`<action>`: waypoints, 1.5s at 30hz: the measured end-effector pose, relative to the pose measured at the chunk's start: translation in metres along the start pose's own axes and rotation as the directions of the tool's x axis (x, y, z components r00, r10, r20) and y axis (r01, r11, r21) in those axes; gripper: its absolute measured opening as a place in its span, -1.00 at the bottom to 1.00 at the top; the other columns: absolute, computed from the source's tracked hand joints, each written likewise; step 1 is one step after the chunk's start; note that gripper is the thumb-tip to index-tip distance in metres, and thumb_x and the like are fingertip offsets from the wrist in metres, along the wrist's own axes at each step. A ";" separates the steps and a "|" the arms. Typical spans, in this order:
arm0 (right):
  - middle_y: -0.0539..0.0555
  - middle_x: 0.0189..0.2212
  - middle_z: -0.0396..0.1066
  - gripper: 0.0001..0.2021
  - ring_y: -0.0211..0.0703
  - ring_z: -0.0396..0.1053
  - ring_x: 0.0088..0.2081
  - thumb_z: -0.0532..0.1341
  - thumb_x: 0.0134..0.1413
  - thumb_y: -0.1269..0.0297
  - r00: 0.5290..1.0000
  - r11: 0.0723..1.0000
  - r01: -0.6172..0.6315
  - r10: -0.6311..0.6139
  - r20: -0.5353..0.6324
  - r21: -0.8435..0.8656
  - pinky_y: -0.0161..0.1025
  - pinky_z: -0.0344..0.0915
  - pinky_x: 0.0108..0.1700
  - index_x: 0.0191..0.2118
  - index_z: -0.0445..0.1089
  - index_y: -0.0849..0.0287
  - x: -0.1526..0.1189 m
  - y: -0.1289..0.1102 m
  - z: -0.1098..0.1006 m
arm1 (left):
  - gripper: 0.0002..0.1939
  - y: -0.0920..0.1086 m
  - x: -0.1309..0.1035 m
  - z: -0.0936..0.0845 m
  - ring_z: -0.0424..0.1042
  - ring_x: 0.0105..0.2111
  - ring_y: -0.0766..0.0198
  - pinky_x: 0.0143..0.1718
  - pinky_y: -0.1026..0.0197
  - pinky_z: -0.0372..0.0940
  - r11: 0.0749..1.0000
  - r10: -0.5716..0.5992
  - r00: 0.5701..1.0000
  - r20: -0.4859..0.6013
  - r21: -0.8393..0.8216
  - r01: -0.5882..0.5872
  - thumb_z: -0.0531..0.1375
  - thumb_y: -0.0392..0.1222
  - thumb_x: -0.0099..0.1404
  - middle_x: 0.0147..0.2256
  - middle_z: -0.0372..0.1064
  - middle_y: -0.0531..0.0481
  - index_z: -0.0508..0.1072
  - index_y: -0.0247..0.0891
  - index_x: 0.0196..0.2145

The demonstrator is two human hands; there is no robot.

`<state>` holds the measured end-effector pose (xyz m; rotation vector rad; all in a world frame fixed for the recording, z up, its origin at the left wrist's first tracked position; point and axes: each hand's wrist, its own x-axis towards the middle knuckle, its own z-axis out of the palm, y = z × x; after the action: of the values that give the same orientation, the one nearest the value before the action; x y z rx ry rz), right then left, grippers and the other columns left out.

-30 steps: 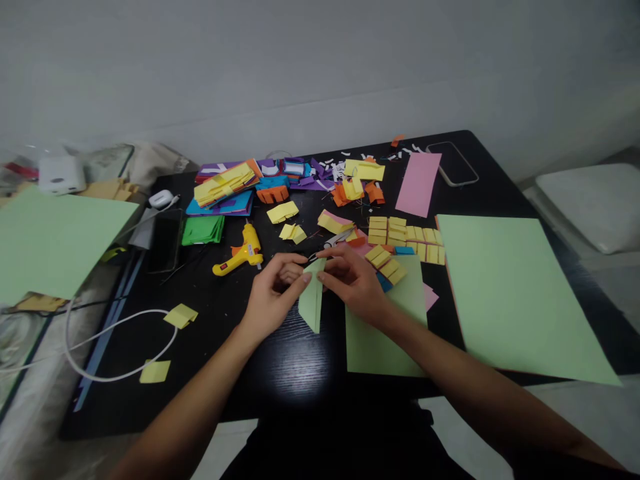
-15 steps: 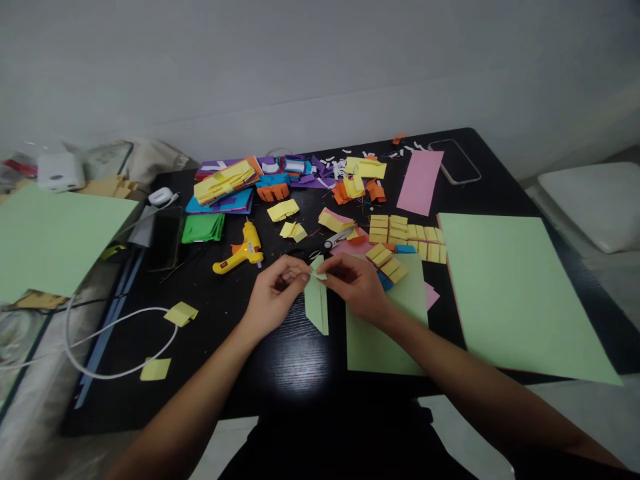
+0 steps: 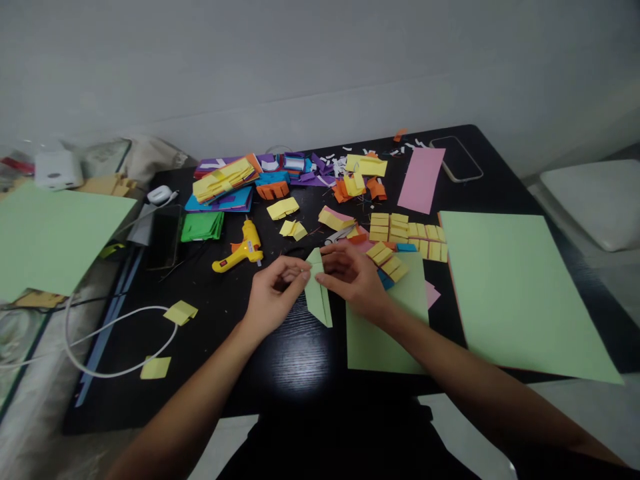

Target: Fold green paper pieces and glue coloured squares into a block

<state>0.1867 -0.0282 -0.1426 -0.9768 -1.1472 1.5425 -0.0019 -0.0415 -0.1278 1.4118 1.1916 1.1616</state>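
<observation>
A folded light green paper strip (image 3: 317,297) with slanted ends is held upright over the black table between my two hands. My left hand (image 3: 275,290) pinches its left edge between thumb and fingers. On the other side, my right hand (image 3: 353,277) has its thumb and fingers on the strip's right edge. Scissors (image 3: 339,235) lie just beyond my right hand. Under my right forearm is a green sheet (image 3: 385,340), with folded yellow pieces (image 3: 387,261) at its top.
A yellow glue gun (image 3: 241,250) lies left of my hands. Behind are stacked coloured papers (image 3: 227,180) and scraps. A large green sheet (image 3: 520,293) and a phone (image 3: 456,159) lie right. A white cable (image 3: 120,377) loops at left.
The green strip has turned slightly, its lower end shifting right and up. My right fingers have spread a little and moved up along it.
</observation>
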 end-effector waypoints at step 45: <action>0.03 -0.19 0.56 -0.76 -0.18 0.56 -0.24 0.55 0.04 0.25 0.972 0.973 0.229 -0.228 0.056 -0.011 -0.16 0.60 -0.12 -0.15 0.61 0.02 -0.008 -0.009 0.003 | -0.83 0.006 0.001 -0.010 0.62 -0.27 0.25 -0.23 0.25 0.52 0.944 0.313 0.949 0.043 0.092 -0.316 0.42 -0.33 0.31 -0.24 0.65 -0.08 0.71 -0.18 -0.14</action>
<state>0.1879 -0.0353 -0.1325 -0.7878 -1.2662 1.3831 -0.0109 -0.0404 -0.1209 1.7338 1.0392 1.3093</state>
